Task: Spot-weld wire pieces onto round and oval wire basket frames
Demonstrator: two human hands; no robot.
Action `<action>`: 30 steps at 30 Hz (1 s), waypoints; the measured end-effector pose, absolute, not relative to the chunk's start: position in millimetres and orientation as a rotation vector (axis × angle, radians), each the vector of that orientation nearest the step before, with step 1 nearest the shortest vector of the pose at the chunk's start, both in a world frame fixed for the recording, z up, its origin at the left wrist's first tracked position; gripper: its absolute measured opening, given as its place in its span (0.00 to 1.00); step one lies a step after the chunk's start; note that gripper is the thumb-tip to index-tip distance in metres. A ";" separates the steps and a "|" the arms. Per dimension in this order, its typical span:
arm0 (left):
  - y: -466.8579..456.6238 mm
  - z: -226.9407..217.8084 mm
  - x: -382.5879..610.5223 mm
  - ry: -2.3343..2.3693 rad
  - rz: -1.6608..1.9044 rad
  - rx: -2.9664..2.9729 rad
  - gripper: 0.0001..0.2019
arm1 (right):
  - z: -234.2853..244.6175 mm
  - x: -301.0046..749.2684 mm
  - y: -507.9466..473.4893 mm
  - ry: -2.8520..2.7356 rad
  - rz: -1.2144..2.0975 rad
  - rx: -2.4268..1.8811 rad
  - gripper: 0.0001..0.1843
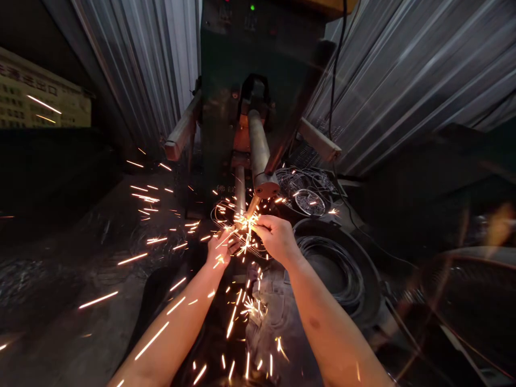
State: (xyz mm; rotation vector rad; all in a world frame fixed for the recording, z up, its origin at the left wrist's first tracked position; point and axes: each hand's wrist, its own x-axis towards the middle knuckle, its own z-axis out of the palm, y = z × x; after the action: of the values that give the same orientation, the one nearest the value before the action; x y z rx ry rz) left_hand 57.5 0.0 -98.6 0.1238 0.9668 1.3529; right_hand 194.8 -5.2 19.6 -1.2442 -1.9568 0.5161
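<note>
A spot welding machine (264, 145) stands straight in front of me, its thick upper arm and thinner lower arm reaching toward me. Bright sparks burst where the electrode tips meet. Just below and left of them, my left hand (221, 248) is closed on a thin metal wire hoop (215, 212), whose loops curve around the tips. From the right side, my right hand (278, 236) pinches at the same wirework beside the sparks. Glare hides exactly what lies between those fingertips.
Coiled wire (350, 269) lies in a round dark tub right of my knees. Behind it sits a tangle of wire rings (310, 201). Two bars (183, 129) stick out beside the machine. A cable hangs at right; corrugated metal sheets (403, 70) form the walls. Sparks scatter over my lap.
</note>
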 end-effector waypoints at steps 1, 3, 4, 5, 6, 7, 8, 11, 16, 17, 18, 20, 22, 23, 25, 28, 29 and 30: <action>0.0 -98.3 56.7 0.964 1.357 0.142 0.12 | 18.0 197.1 -7.1 -1.933 0.547 -1.232 0.10; 0.5 -98.2 55.5 0.950 1.369 0.184 0.12 | 11.8 206.4 -13.0 -1.847 0.634 -1.198 0.08; 1.0 -98.4 55.1 0.949 1.370 0.194 0.12 | 7.2 213.1 -16.8 -1.797 0.680 -1.180 0.07; 1.6 -98.7 54.9 0.951 1.370 0.199 0.13 | 1.8 220.5 -20.9 -1.745 0.719 -1.170 0.07; 2.2 -98.9 54.8 0.954 1.371 0.200 0.14 | -3.8 227.8 -25.0 -1.691 0.744 -1.170 0.08; 3.0 -99.1 54.7 0.956 1.372 0.202 0.14 | -9.3 234.5 -28.8 -1.644 0.762 -1.175 0.09; 3.6 -99.0 54.7 0.955 1.374 0.202 0.15 | -14.2 239.9 -32.1 -1.607 0.774 -1.183 0.10; 4.8 -98.1 53.5 0.956 1.368 0.225 0.16 | -22.6 246.9 -37.9 -1.540 0.787 -1.197 0.10; 2.5 -95.1 47.3 1.003 1.298 0.240 0.16 | -21.5 242.7 -39.9 -1.414 0.863 -1.200 0.07; 2.4 -94.6 46.1 1.009 1.284 0.239 0.16 | -20.9 242.1 -40.2 -1.402 0.922 -1.199 0.07; 2.8 -94.0 45.2 1.014 1.275 0.240 0.16 | -20.6 241.8 -40.3 -1.398 0.987 -1.198 0.07; 5.0 -93.0 44.2 1.011 1.279 0.246 0.16 | -20.5 241.7 -40.0 -1.407 1.074 -1.206 0.06; 7.9 -91.9 44.3 0.998 1.294 0.254 0.16 | -20.8 242.0 -39.0 -1.404 1.070 -1.230 0.06; 8.9 -91.4 44.6 0.991 1.298 0.258 0.16 | -20.8 242.3 -38.4 -1.396 1.049 -1.238 0.06; 9.3 -91.1 45.5 0.985 1.292 0.260 0.16 | -20.6 242.8 -37.3 -1.383 1.037 -1.239 0.06; 6.5 -92.4 46.7 0.994 1.275 0.247 0.15 | -19.7 242.6 -37.5 -1.347 1.056 -1.224 0.06; 5.2 -93.0 46.8 1.001 1.270 0.240 0.15 | -19.7 242.1 -38.4 -1.337 1.068 -1.218 0.07; 3.9 -93.5 46.8 1.010 1.264 0.232 0.15 | -20.0 241.5 -39.8 -1.332 1.085 -1.214 0.07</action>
State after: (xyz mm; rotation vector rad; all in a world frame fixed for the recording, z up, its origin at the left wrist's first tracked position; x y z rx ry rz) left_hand 46.8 3.9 -93.5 0.2315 1.0100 1.2637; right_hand 241.5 -39.8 -20.0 -1.2137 -1.3324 1.0855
